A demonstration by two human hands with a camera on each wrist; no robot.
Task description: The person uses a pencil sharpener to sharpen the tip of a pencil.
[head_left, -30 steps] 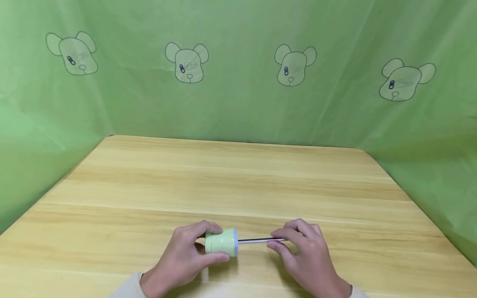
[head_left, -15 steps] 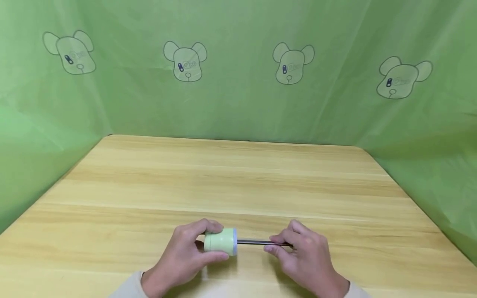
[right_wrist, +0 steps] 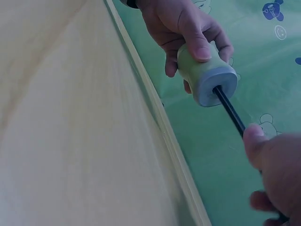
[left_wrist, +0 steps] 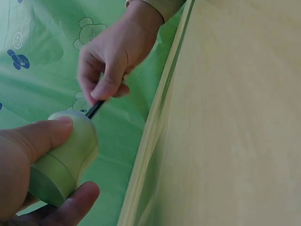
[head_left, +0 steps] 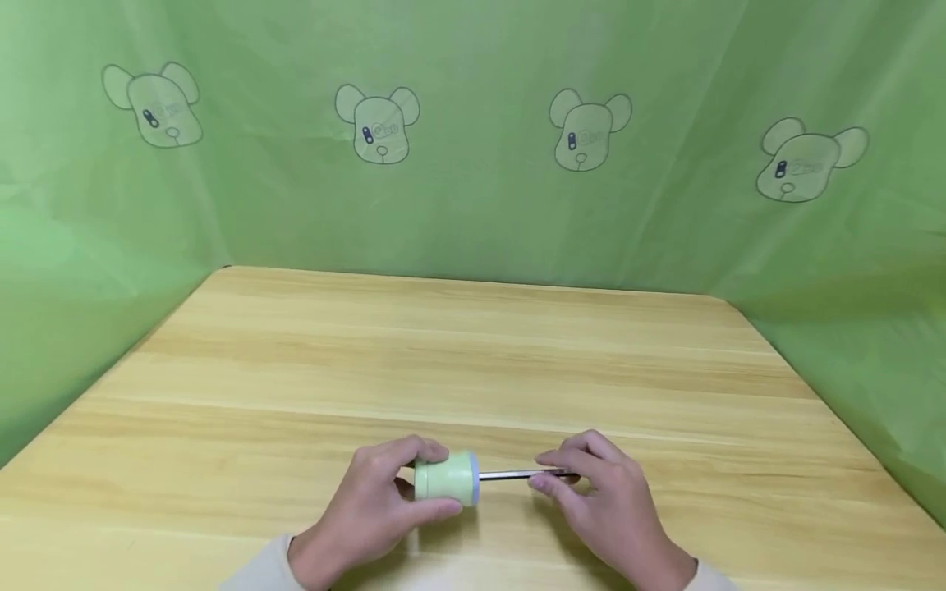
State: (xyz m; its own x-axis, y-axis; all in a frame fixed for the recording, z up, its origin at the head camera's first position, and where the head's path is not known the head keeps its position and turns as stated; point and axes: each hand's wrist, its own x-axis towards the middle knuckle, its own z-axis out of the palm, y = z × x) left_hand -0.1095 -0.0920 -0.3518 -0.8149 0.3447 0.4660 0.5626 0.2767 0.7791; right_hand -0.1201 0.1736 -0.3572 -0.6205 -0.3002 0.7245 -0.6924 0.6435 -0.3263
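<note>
Pencil [head_left: 526, 474] in sharpener: your right hand [head_left: 606, 501] pinches the one dark pencil, its tip sunk in the end of the one pale green sharpener [head_left: 446, 478], which your left hand [head_left: 369, 513] grips with curled fingers low over the near part of the wooden surface [head_left: 473, 361]. Sharpening appears under way; the next turn likely needs the sharpener held steady.

Head view looks down the table [head_left: 473, 361]; both wrist views closely share the sharpener [left_wrist: 66, 157].
</note>
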